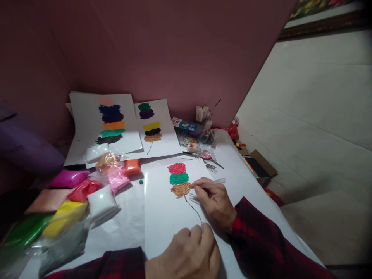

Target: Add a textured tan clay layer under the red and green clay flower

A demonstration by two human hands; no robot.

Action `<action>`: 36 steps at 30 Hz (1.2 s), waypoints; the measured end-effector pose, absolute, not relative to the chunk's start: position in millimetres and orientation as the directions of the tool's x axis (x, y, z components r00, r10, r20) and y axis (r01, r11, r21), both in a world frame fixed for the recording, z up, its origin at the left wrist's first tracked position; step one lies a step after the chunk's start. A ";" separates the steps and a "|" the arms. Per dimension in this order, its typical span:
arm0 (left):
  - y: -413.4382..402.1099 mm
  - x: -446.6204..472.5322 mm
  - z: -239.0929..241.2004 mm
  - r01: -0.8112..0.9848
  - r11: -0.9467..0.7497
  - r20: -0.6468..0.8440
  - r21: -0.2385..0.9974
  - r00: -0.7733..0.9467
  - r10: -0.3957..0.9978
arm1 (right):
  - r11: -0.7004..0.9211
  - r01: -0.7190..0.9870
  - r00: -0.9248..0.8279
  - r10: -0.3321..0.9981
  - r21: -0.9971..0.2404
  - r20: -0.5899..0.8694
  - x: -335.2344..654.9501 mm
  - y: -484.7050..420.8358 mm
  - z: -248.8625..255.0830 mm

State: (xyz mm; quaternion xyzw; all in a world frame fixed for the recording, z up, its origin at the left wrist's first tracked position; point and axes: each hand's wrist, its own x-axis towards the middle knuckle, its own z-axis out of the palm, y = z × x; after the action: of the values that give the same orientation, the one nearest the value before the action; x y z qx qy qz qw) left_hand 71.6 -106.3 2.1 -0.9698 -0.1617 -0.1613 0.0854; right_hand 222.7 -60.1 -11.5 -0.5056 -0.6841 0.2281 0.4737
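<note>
A white sheet of paper (162,228) lies before me with stacked patches of modelling clay: a red patch (176,168), a green patch (178,178) and a tan patch (180,190). From the tan one a thin dark curved line (193,207) runs down towards my left hand. My right hand (216,201) is closed around what looks like a clear plastic fork (220,180), its fingertips at the tan patch's right edge. My left hand (188,252) rests on the sheet's lower part, fingers curled; whatever they may hold is hidden.
Bags of coloured clay, including a white one (102,203) and a yellow one (65,217), crowd the left. Two finished-looking sheets (84,128) lean at the back wall. A fork (210,167), packets (193,145) and a brush holder (202,113) stand behind. A small green ball (141,181) lies left.
</note>
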 end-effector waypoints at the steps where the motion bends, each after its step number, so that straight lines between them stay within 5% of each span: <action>1: -107.5 72.7 -0.5 0.348 -0.930 0.323 -0.118 0.899 0.295 | 0.379 0.477 -0.055 0.913 -0.793 0.404 222.0 -59.9 -12.4; 16: -104.8 70.1 -3.1 0.412 -0.905 0.254 -0.105 0.891 0.376 | 0.235 0.573 -0.055 0.967 -0.785 0.249 219.8 -56.6 -17.1; 36: -102.8 68.6 -0.9 0.412 -0.904 0.212 -0.115 0.899 0.383 | 0.310 0.705 -0.095 0.932 -0.637 0.348 221.4 -53.8 -15.0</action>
State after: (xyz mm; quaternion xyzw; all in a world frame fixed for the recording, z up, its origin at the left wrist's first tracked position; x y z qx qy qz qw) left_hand 68.6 -102.8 -0.9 -0.9713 -0.2048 -0.0924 0.0785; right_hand 221.4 -53.8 -15.0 -0.5662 -0.7233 0.1563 0.3632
